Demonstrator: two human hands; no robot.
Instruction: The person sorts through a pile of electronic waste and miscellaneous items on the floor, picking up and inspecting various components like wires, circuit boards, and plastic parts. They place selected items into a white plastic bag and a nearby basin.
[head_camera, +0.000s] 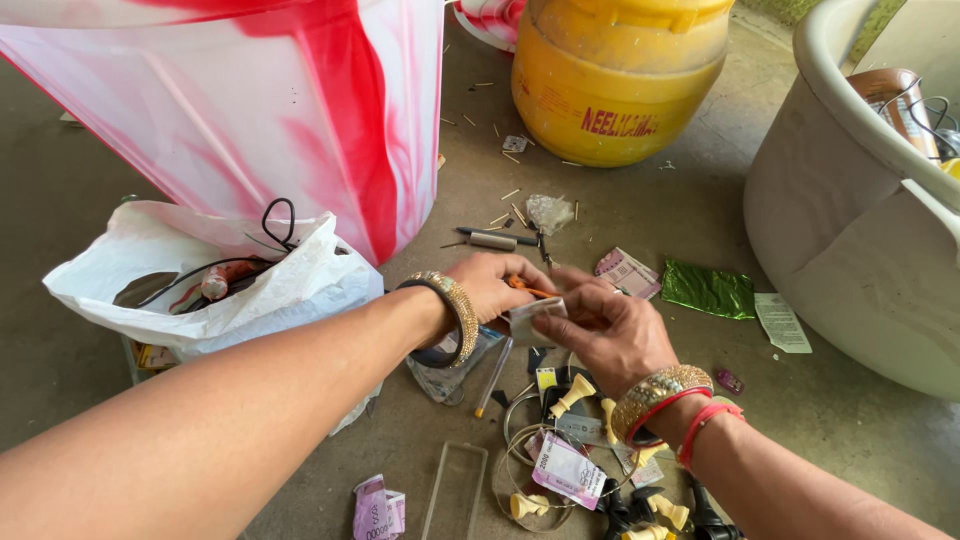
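My left hand (490, 285) and my right hand (605, 330) meet over the floor and together pinch a small clear plastic packet (535, 315). A thin orange piece (525, 288) shows between the fingers of my left hand; what it is I cannot tell. Bangles sit on both wrists, with red threads on the right one. Directly below the hands lie cream chess pieces (575, 392), wire rings (520, 455) and toy banknotes (568, 470).
A white plastic bag (215, 275) holding cables lies at the left, in front of a red and white drum (260, 110). A yellow plastic jar (615, 85) stands behind, a large pale tub (850, 220) at the right. A green foil wrapper (708, 290), pens (495, 238) and sticks litter the concrete floor.
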